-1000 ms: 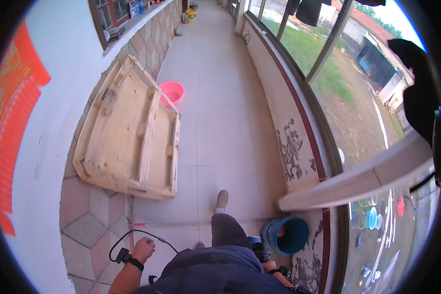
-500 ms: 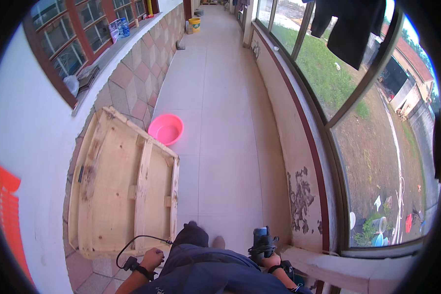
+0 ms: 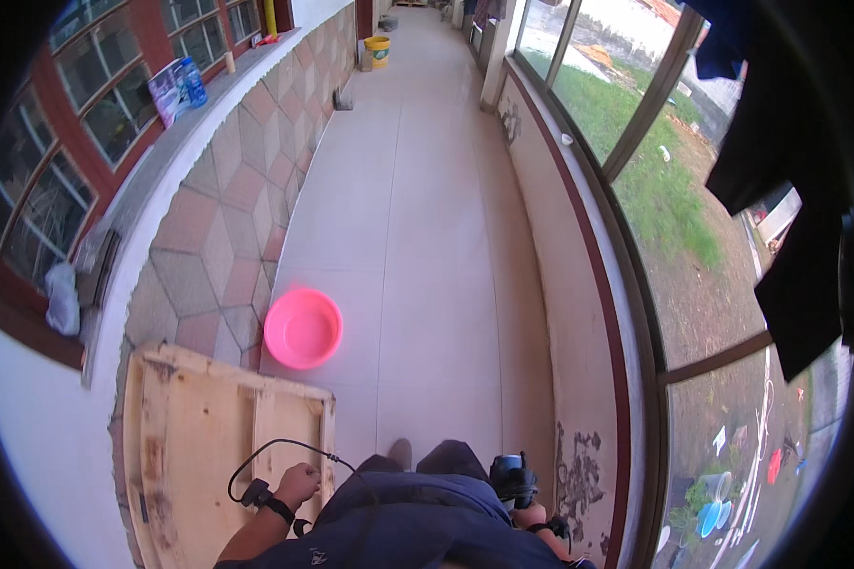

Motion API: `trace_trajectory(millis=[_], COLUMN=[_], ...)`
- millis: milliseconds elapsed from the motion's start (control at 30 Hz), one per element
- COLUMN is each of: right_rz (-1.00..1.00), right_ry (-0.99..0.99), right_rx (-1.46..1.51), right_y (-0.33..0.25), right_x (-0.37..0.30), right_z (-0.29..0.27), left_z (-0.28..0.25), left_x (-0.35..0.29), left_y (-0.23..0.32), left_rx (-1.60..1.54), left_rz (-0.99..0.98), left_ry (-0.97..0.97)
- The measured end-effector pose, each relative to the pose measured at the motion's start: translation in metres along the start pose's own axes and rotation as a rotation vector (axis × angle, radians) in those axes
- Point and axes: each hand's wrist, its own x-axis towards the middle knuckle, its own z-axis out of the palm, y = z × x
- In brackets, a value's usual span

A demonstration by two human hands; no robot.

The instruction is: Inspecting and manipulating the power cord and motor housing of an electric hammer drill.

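My left hand point(image 3: 299, 483) hangs at my left side with its fingers curled in, and nothing shows in it. A small black device on a wrist strap point(image 3: 277, 510) sits at that wrist, with a black cable looping to my clothes. At my right side, my right hand point(image 3: 529, 515) is closed round a dark, blue-ended tool point(image 3: 510, 476) with black cord bunched about it; its exact kind cannot be made out. Below and beyond my left hand, a wooden panel with battens point(image 3: 209, 417) leans by the tiled wall.
A pink basin point(image 3: 303, 328) sits on the tiled floor point(image 3: 436, 284) ahead on the left. Farther along stands a yellow bucket point(image 3: 378, 53). Windows and a low wall point(image 3: 579, 313) run along the right, with dark clothes point(image 3: 788, 256) hanging there. A bottle point(image 3: 194, 83) stands on the left sill.
I have moved forward along the corridor; the pink basin and wooden panel are nearer and lower in view. My left hand has swung slightly forward. The tool stays in my right hand.
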Motion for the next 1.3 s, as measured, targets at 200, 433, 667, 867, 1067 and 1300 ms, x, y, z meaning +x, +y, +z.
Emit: trace_trajectory(millis=[200,433,667,867,1067,1300], right_rz=[0.006,-0.048,-0.138,-0.201,-0.156,-0.039], right_ry=[-0.063,-0.049,-0.019,0.017,0.070,-0.087], right_rx=[-0.108,-0.182,-0.016,0.142,0.114,0.023], right_y=[-0.133,-0.244,-0.565,-0.710,-0.874,-1.057], right_x=[0.097,0.298,0.299,0.406,0.431,0.477], right_z=[-0.016,-0.003,-0.156,-0.170,-0.209,-0.232], left_z=[-0.048,-0.076,-0.116,-0.179,-0.267,-0.360], left_x=[0.134,0.186,0.287,0.428,0.538,0.663], left_y=[0.104,0.297,0.430,0.527,0.698,0.847], left_rx=[0.087,-0.151,-0.188,-0.096,-0.145,-0.120], left_rz=[0.110,-0.082,-0.065,-0.067,0.004,0.083], left_ry=[0.209,0.115,0.110,0.035,0.115,0.235])
